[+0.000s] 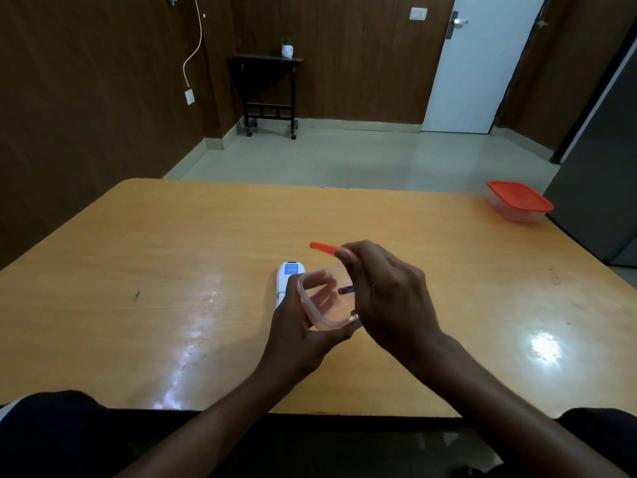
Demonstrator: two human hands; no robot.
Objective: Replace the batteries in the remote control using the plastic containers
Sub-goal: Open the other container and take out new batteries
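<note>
Seemingly mid-step, a person's left hand (303, 326) curls its fingers around a small clear tub (327, 301) held above the worktop (138, 257). Their right hand (386, 291) has fingers closed on its orange lid (322, 247), lifted off. A purple battery (345, 290) lies inside. The white remote (287, 279) rests just behind. A second lidded tub (520, 201) sits far right. Next, probably, setting the lid down and picking out the battery.
</note>
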